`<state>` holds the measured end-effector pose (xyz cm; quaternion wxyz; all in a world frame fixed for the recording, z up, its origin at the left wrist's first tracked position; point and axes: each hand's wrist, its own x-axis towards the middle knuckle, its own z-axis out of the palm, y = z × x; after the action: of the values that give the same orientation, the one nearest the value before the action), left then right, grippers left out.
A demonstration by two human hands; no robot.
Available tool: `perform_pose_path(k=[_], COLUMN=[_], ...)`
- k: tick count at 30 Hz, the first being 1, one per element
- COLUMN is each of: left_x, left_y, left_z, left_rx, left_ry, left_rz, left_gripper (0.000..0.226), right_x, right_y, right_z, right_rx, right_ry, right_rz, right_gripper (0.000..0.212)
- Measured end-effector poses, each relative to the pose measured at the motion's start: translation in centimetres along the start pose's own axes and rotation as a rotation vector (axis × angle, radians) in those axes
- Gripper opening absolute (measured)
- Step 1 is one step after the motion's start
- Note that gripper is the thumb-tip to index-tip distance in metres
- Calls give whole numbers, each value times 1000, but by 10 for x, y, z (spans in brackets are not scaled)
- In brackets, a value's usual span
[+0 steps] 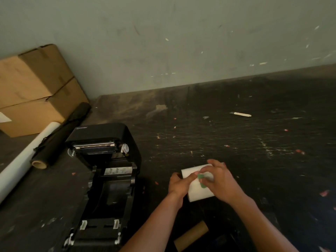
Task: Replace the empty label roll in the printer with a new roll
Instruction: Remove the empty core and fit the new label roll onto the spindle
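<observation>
A black label printer (107, 180) stands open on the dark table at lower left, its lid tipped back and its roll bay bare. To its right I hold a new white label roll (197, 190) above the table. My left hand (177, 184) grips the roll's left end. My right hand (221, 180) lies over the right side, its fingertips pinching a small green tab (201, 180) on the roll's face. An empty brown cardboard core (191, 236) lies on the table near the bottom edge, below my forearms.
Two stacked cardboard boxes (34, 88) stand at the far left against the grey wall. A long white roll (23, 160) and a black roll (61, 135) lie beside the printer. A white strip (241, 114) and small paper scraps dot the table.
</observation>
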<state>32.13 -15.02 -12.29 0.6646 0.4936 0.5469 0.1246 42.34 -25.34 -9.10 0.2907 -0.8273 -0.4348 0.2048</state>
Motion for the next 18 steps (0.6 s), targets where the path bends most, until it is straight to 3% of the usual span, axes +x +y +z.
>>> perform_pose_path(k=[2,6,9,11,14,18], left_x=[-1,0,5,6,7,4], left_y=[1,2,-1,-2,-3,-3], left_z=[-1,-1,-2,-3,-3,-1], left_rx=[1,-4,-9,-7,-3,9], left_ry=[-6,-16,-14,-15,-12,-14], left_rz=[-6,-10,-1,-16,-32,-38], left_gripper=[61,64,73,75,79,81], right_x=[-1,-16,-27,-31,-33,-29], right_y=[0,5,19,38,67,90], right_z=[1,-2,-17,-24,-17,-2], right_rx=[12,101,296,314,105,-44], right_ry=[46,147,273,202,-22,-99], right_rz=[-21,-175,-94,62,290,418], right_gripper=[19,12,16,17,12,13])
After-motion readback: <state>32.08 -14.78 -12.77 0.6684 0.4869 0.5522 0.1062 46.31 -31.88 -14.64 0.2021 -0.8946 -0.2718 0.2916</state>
